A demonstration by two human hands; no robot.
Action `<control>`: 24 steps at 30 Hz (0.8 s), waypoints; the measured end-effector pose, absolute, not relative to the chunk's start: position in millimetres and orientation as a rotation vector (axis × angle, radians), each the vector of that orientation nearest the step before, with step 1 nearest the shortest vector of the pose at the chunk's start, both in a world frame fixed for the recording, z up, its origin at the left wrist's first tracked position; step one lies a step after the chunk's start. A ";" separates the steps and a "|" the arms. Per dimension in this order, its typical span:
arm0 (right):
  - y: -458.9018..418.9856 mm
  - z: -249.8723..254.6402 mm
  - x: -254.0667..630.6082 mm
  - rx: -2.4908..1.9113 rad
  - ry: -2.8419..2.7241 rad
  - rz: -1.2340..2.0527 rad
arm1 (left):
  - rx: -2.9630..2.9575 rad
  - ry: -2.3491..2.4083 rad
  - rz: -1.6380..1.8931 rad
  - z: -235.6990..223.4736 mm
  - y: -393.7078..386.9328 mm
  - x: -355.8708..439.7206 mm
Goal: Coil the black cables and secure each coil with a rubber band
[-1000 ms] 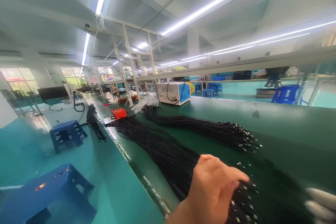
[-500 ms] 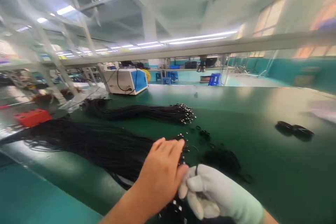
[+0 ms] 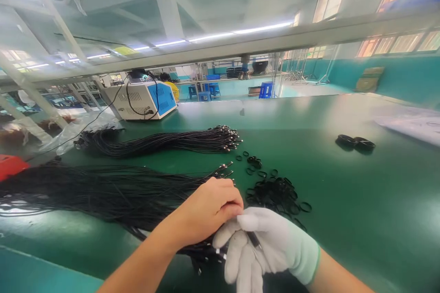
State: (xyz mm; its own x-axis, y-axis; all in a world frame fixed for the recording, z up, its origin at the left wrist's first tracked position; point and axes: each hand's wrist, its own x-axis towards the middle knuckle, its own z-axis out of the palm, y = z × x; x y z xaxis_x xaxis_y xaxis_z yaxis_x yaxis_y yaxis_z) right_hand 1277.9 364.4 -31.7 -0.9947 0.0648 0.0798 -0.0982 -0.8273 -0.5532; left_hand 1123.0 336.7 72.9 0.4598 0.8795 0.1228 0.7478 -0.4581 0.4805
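My bare left hand [image 3: 212, 208] is closed, its fingertips pinched together and touching the glove of my other hand; whatever they hold is hidden. In my right hand [image 3: 264, 242], which wears a white glove, a short black cable end [image 3: 254, 240] lies across the palm, with thumb and forefinger pressed together and the other fingers curled. Under and left of both hands spreads a loose bundle of black cables [image 3: 103, 192], with small metal tips by my left fingers. Just beyond the glove is a pile of black rubber bands [image 3: 275, 194].
A second bundle of black cables [image 3: 172, 141] lies farther back on the green table [image 3: 360, 201]. Behind it stands a white and blue machine [image 3: 144, 100]. Two black rings [image 3: 355, 143] rest at right, near a plastic sheet [image 3: 412, 123]. A red object [image 3: 12, 167] is at far left.
My view has turned and the hands now sit slightly left of before. The left fingers have drawn in from a spread pose to a pinch. The black cable end now shows in the glove.
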 end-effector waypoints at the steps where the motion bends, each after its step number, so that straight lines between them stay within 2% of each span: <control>1: 364.9 -30.1 1278.7 0.120 -0.877 2.937 | 2.360 1.355 0.521 73.0 338.2 1124.3; 10: 365.4 -42.3 1274.7 0.107 -0.757 2.912 | 2.444 1.269 0.445 72.1 359.7 1141.4; 15: 375.1 -26.4 1296.2 0.089 -0.814 2.637 | 2.247 1.345 0.600 34.2 363.0 1133.2; 21: 398.5 10.0 1325.1 0.117 -0.638 2.427 | 2.335 1.993 0.494 -16.3 352.4 1094.4; 24: 405.5 21.1 1326.2 0.157 -0.504 2.334 | 2.499 1.920 0.495 -30.2 328.7 1097.3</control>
